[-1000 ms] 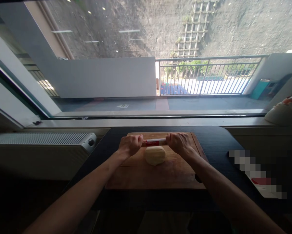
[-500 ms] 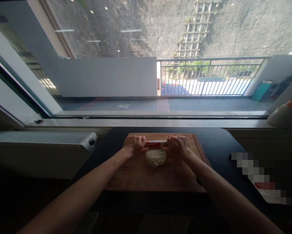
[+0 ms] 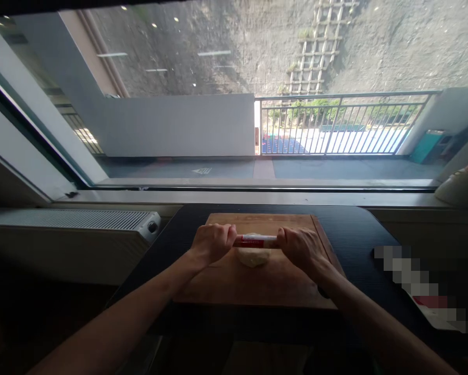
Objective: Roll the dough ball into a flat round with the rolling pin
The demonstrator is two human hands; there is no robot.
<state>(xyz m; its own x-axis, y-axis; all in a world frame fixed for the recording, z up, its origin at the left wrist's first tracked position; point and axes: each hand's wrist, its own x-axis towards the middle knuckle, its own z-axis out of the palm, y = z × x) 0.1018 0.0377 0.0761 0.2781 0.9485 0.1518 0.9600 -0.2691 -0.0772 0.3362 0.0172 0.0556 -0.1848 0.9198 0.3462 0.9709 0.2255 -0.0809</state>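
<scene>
A rolling pin [image 3: 256,241] with a red and white label lies crosswise over a pale lump of dough [image 3: 254,258]. My left hand [image 3: 215,241] is wrapped round the pin's left end, and my right hand [image 3: 301,245] grips its right end. The pin covers the middle of the dough; a rounded part shows on the near side and a thin strip on the far side. Beneath them is a wooden cutting board [image 3: 249,291], the dough resting near its centre.
The board lies on a dark table [image 3: 354,234] against a windowsill [image 3: 218,197]. A white radiator [image 3: 101,221] stands to the left. On the table's right lies a partly blurred flat item [image 3: 425,291]. A whitish rounded object [image 3: 462,187] sits on the sill.
Both hands have brought the rolling pin nearer to me, from the dough's far edge to over its middle. The view has shifted slightly.
</scene>
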